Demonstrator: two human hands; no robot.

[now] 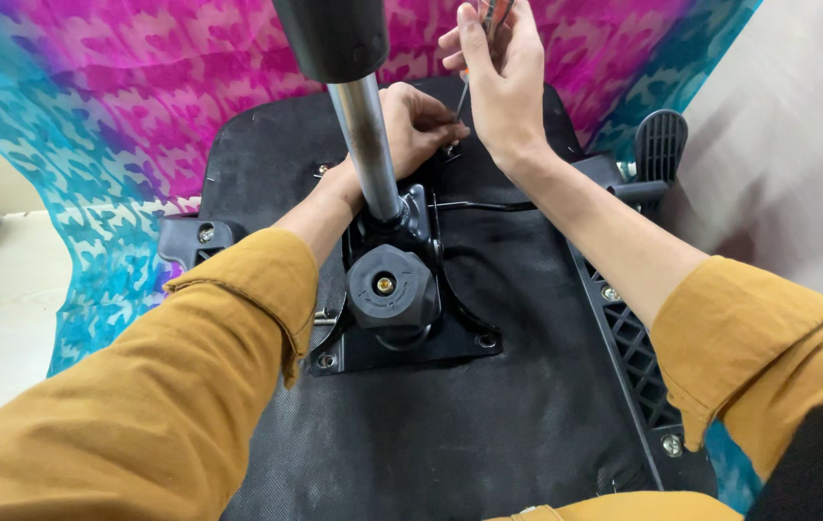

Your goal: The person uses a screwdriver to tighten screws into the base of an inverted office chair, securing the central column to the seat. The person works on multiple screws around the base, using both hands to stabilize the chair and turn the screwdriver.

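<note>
Bright, even daylight, perhaps from right; soft shadows under metal column [370,145]. Wide-angle bending at frame edges. Near sleeves slightly soft; centre sharp.

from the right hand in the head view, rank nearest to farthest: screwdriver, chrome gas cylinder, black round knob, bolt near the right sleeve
1. screwdriver, in the right hand
2. chrome gas cylinder, just left
3. black round knob, centre plate
4. bolt, lower right edge

Slim screwdriver [464,92], upright on seat underside [488,386]

black seat underside [488,405] (pink-turquoise patterned cloth [141,106])
</note>
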